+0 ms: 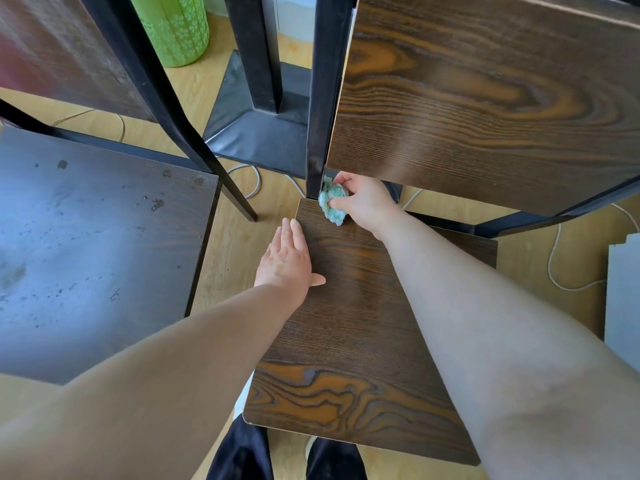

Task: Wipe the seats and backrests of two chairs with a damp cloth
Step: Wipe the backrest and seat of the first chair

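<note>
At seat (346,323) back corner | your R hand (363,199) pinches wadded cloth (332,202), post (322,116) just beside grip | L hand (287,258) flat (bracing edge) | risk: wad skips corner; seat shifts w/ push.

You will find no text, label, brand or number to read here. The green bin (176,29), beyond the far left corner of the chair seat (349,317), bears only a pale flower print.

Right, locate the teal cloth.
In the head view, the crumpled teal cloth is near centre, pinched by the right hand at the far left corner of the wood-grain chair seat, against the black backrest post.
</note>
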A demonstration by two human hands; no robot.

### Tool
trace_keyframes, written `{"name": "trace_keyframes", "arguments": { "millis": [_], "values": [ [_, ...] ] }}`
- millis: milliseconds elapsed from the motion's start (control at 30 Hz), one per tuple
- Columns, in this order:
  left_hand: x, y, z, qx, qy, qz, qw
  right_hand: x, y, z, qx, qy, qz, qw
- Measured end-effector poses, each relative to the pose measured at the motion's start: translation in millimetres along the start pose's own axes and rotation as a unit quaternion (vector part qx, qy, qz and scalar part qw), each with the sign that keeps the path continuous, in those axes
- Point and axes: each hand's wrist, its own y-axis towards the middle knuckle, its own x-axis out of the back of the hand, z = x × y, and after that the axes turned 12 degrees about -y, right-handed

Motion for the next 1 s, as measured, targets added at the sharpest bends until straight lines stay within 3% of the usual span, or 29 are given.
{"name": "trace_keyframes", "arguments": {
  "millis": [300, 567, 800, 1000],
  "values": [
    [0, -1, -2, 0.003, -0.003, -0.009, 1.000, 2, -26, 4, 0.046, 0.004, -0.026, 0.999],
    [-5, -7, 4, -0.022, 0.016, -0.054, 0.998, -23, -62, 13, 0.070, -0.008, 0.028, 0.997],
    [-13, -29, 10, -0.040, 0.035, -0.060, 0.997, -17, -106, -23, 0.010, 0.115, -0.092, 0.989],
    [-14, -49, 10, -0.031, 0.035, -0.061, 0.997, 14, -143, -69, -0.068, 0.042, -0.145, 0.986]
  ]
}}
